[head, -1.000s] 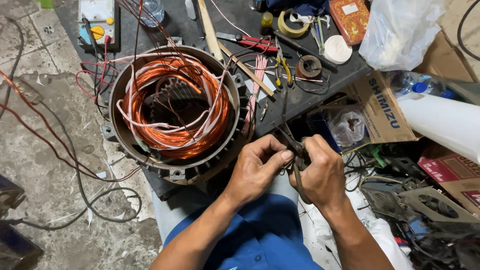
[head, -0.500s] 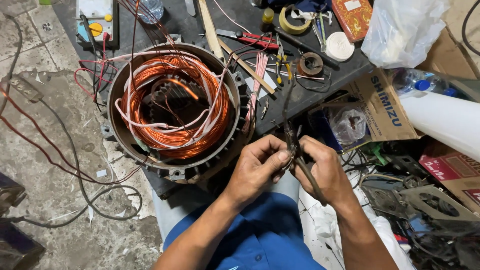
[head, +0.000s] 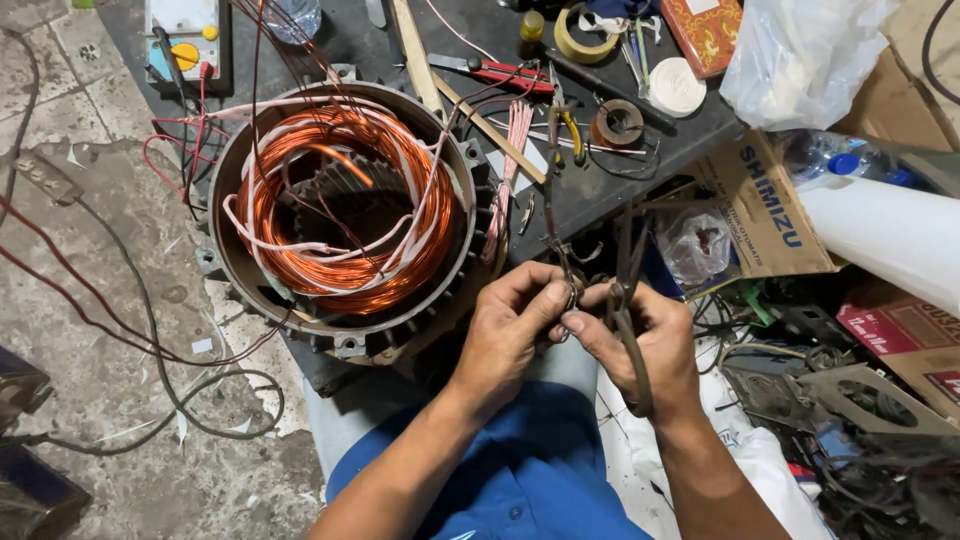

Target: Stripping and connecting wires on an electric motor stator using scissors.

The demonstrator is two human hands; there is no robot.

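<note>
Head view, looking down at a cluttered dark workbench (head: 620,190) and a concrete floor on the left.

Left hand (head: 515,335): fingers curled shut, thumb and forefinger pinching a thin dark wire end (head: 568,290) just in front of the body. Right hand (head: 650,345): fingers closed around a pair of dark pliers (head: 628,300), handles running down through the palm, jaws pointing up and away. Thumbs of both hands meet at the wire; the wire leads up toward the bench. Can't tell whether the plier jaws bite the wire.

Motor stator (head: 345,210): round grey metal housing, sits on the bench left of the hands, well filled with copper-orange winding and pale sleeved leads looping over it. Thin red and black leads trail from it toward the floor.

Packages and labels:
- Brown cardboard box (head: 770,205), right of the hands, flap open, blue printing on the flap.
- Clear crumpled plastic bag (head: 800,55), top right, above the box.
- Red patterned flat packet (head: 705,30), top edge, left of the bag.
- Small clear bag (head: 700,245) with dark bits inside, tucked by the box.
- Red carton (head: 900,330) with white print, far right.
- White cylinder (head: 890,230), right edge, lying across the box.
- Clear bottle with blue cap (head: 845,165), behind the cylinder.

Other bench bits: yellowish tape roll (head: 580,35), white tape roll (head: 677,87), red-handled cutters (head: 505,72), a meter (head: 185,40) with yellow knob top left.
</note>
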